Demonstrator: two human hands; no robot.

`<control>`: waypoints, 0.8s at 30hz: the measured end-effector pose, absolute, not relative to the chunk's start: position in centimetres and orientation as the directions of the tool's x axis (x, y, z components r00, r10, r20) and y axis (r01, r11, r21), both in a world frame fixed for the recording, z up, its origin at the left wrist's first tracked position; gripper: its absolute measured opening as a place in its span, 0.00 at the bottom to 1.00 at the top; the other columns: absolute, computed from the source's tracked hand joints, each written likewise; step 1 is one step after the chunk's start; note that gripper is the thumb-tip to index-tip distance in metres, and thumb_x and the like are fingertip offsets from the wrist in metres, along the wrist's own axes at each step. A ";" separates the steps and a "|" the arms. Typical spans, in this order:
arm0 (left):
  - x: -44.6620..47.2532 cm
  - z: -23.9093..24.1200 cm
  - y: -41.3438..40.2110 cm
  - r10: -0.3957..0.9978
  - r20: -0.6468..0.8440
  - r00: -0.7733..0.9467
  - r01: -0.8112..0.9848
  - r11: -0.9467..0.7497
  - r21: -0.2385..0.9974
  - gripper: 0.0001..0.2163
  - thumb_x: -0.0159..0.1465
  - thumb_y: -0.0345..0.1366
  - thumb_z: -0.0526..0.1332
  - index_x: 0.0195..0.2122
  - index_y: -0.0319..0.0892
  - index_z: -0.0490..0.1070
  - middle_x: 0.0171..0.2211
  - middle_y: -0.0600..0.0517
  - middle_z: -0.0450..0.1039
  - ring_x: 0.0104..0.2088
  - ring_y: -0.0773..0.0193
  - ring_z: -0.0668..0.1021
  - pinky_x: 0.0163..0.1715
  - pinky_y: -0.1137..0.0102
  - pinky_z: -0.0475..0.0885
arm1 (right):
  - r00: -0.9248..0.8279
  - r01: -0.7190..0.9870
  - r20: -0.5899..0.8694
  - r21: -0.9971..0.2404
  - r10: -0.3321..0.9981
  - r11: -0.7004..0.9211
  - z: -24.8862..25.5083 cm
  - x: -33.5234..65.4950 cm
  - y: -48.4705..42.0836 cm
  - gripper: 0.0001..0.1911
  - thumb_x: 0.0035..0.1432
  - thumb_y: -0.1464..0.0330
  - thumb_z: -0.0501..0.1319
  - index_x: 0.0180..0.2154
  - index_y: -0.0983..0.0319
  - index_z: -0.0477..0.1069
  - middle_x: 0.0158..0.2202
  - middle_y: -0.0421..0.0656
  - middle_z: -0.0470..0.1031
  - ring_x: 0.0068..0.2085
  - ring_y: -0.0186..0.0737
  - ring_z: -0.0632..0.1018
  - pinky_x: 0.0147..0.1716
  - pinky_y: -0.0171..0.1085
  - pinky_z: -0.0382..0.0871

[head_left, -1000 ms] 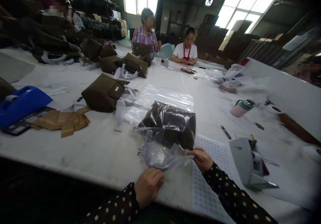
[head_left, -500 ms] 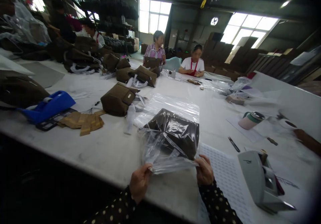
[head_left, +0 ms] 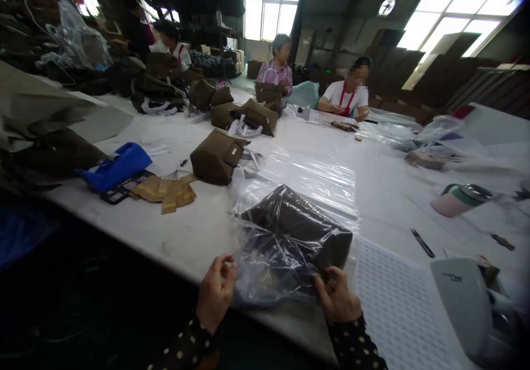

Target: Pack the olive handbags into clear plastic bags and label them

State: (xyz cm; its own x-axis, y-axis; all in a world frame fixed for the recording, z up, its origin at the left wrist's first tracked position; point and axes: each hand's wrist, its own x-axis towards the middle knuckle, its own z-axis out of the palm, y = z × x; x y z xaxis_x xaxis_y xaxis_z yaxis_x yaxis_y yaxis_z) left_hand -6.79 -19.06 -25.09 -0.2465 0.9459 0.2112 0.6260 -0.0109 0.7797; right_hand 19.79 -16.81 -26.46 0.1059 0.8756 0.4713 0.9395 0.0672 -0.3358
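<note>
A dark brown handbag (head_left: pixel 308 221) lies inside a clear plastic bag (head_left: pixel 265 281) near the table's front edge, its plastic creased and shiny. My left hand (head_left: pixel 216 292) is closed at the near left edge of the plastic, thumb and curled fingers together. At the near right corner, my right hand (head_left: pixel 337 297) pinches the plastic beside the handbag's lower end. Beneath the packed handbag and reaching behind it are flat clear plastic bags (head_left: pixel 310 168). Another brown handbag (head_left: pixel 217 157) stands just behind to the left.
At left are a blue holder (head_left: pixel 118 165) and brown paper tags (head_left: pixel 165 190). A printed sheet (head_left: pixel 397 298), a grey tape dispenser (head_left: pixel 464 304), thread snips (head_left: pixel 422 243) and a pink cup (head_left: pixel 451 200) lie right. More handbags (head_left: pixel 256 117) and several people (head_left: pixel 345 96) are farther back.
Both hands have shifted on the near edge of the plastic, which now sits lower and looser. The packed handbag shows more of its right end. My view has turned left and down.
</note>
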 end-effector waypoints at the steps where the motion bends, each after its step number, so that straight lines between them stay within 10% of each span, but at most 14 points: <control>1: -6.3 -24.3 -19.0 0.913 0.364 -0.185 0.686 -0.146 0.713 0.11 0.63 0.36 0.52 0.44 0.40 0.66 0.36 0.48 0.74 0.37 0.61 0.76 0.38 0.66 0.72 | 0.089 0.945 0.492 -0.316 0.866 0.082 -26.3 19.8 -16.7 0.26 0.59 0.49 0.45 0.38 0.65 0.64 0.13 0.33 0.62 0.13 0.33 0.67 0.13 0.32 0.54; 6: -2.3 -24.5 -17.0 0.807 0.441 0.394 0.789 -0.543 0.289 0.21 0.62 0.32 0.52 0.58 0.40 0.57 0.56 0.47 0.63 0.59 0.55 0.60 0.56 0.57 0.59 | 0.002 0.951 0.488 -0.270 0.873 0.148 -25.3 20.4 -16.6 0.23 0.60 0.52 0.47 0.39 0.65 0.64 0.13 0.32 0.61 0.13 0.32 0.66 0.12 0.32 0.54; 11: -0.9 -28.8 -15.2 0.875 0.305 0.376 0.871 -0.446 0.207 0.26 0.64 0.40 0.50 0.61 0.37 0.48 0.61 0.46 0.52 0.62 0.52 0.53 0.57 0.54 0.56 | -0.335 0.877 0.566 -0.105 0.754 0.468 -22.4 21.0 -16.4 0.22 0.55 0.56 0.57 0.49 0.59 0.64 0.39 0.48 0.73 0.37 0.43 0.75 0.33 0.39 0.69; 15: -1.3 -29.2 -15.5 0.883 0.286 0.371 0.873 -0.437 0.217 0.27 0.64 0.40 0.50 0.62 0.37 0.46 0.62 0.45 0.50 0.62 0.51 0.51 0.58 0.53 0.54 | -0.605 0.755 0.460 0.073 0.650 0.652 -21.2 18.7 -13.9 0.30 0.48 0.48 0.59 0.53 0.50 0.63 0.59 0.45 0.58 0.58 0.57 0.57 0.54 0.55 0.51; 21: -1.4 -29.1 -15.4 0.864 0.315 0.394 0.877 -0.455 0.152 0.30 0.63 0.41 0.51 0.63 0.36 0.41 0.61 0.43 0.51 0.61 0.50 0.54 0.56 0.54 0.58 | -0.419 0.787 0.498 -0.218 0.759 0.577 -21.0 22.1 -11.5 0.24 0.51 0.56 0.60 0.49 0.58 0.68 0.56 0.51 0.62 0.56 0.56 0.62 0.51 0.55 0.59; 24: -1.7 -29.7 -15.2 0.841 0.355 0.408 0.867 -0.479 0.138 0.32 0.62 0.42 0.51 0.64 0.37 0.38 0.61 0.42 0.54 0.60 0.48 0.56 0.54 0.53 0.59 | 0.019 0.728 0.571 -0.571 0.821 0.381 -21.2 30.9 -13.7 0.12 0.53 0.64 0.60 0.40 0.61 0.73 0.42 0.48 0.74 0.43 0.45 0.74 0.43 0.43 0.69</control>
State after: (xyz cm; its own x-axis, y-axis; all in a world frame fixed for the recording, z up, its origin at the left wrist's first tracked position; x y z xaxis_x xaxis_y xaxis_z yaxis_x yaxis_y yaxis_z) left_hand -1.66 -15.16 -29.69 0.4081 0.8411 0.3550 0.8669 -0.4790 0.1383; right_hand 30.94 -13.73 -21.19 0.0185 0.8208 0.5709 0.7277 0.3806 -0.5707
